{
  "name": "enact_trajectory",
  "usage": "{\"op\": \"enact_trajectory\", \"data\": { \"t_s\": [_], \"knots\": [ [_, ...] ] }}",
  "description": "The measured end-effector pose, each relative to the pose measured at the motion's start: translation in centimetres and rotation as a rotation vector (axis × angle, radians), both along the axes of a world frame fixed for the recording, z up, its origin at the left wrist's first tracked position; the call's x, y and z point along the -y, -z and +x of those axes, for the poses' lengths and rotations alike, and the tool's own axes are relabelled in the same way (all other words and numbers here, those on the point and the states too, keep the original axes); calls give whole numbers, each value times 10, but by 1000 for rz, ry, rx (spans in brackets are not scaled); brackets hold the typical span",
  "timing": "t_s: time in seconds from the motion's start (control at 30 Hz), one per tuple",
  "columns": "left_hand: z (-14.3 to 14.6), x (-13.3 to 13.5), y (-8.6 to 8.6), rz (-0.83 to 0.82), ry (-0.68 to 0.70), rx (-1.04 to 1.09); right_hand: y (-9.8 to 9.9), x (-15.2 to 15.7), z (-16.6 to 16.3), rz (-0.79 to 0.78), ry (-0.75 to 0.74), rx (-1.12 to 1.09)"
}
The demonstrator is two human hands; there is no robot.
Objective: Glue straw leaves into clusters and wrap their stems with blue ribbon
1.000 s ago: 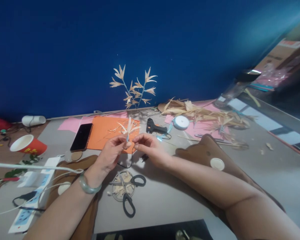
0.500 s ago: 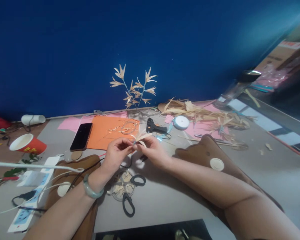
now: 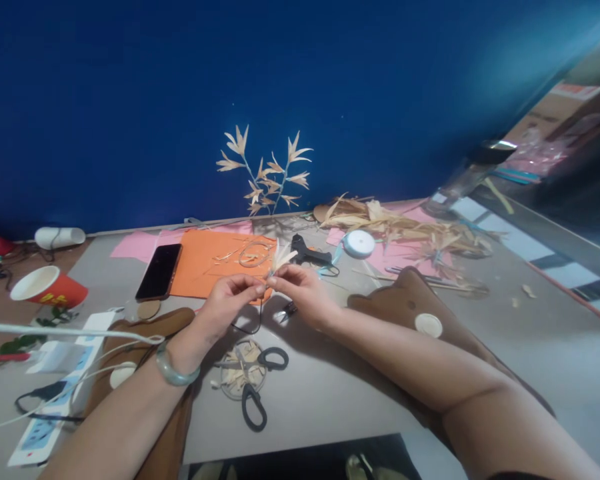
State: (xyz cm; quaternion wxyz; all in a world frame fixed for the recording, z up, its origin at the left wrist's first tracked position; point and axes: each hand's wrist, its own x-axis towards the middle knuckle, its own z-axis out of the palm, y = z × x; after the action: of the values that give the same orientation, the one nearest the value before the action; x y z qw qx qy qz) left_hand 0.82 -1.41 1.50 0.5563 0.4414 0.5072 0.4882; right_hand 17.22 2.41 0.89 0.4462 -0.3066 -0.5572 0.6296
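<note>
My left hand [image 3: 227, 307] and my right hand [image 3: 303, 293] meet over the grey table [image 3: 330, 393], both pinched on the base of a small dried-leaf sprig [image 3: 280, 258] whose pale blades fan up and to the right. A thin dark wire [image 3: 254, 321] hangs in a loop below the pinch. My left wrist wears a pale green bangle [image 3: 173, 370]. Black-handled scissors [image 3: 253, 383] lie on a round dish of leaf scraps just below my hands.
An orange sheet [image 3: 205, 270], a black phone [image 3: 159, 271], a black glue gun [image 3: 310, 253], a white tape roll [image 3: 359, 243] and a heap of dried leaves [image 3: 410, 230] lie behind. A finished leaf branch [image 3: 265, 173] stands against the blue wall. A red paper cup [image 3: 47, 287] and power strip [image 3: 55, 393] sit left.
The sprig has turned from upright to leaning right between my fingers, and my hands have closed together on its base. The view shifted slightly.
</note>
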Motion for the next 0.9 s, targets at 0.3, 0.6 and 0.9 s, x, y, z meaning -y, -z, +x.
{"op": "enact_trajectory", "data": {
  "t_s": [0.3, 0.6, 0.9],
  "knots": [
    [3, 0, 6, 1, 14, -26, 6, 0, -1, 163, 7, 79],
    [-6, 8, 5, 391, -78, -280, 22, -6, 1, 658, 145, 312],
    [-1, 6, 2, 373, -170, -203, 29, -9, 2, 668, 175, 442]
  ]
}}
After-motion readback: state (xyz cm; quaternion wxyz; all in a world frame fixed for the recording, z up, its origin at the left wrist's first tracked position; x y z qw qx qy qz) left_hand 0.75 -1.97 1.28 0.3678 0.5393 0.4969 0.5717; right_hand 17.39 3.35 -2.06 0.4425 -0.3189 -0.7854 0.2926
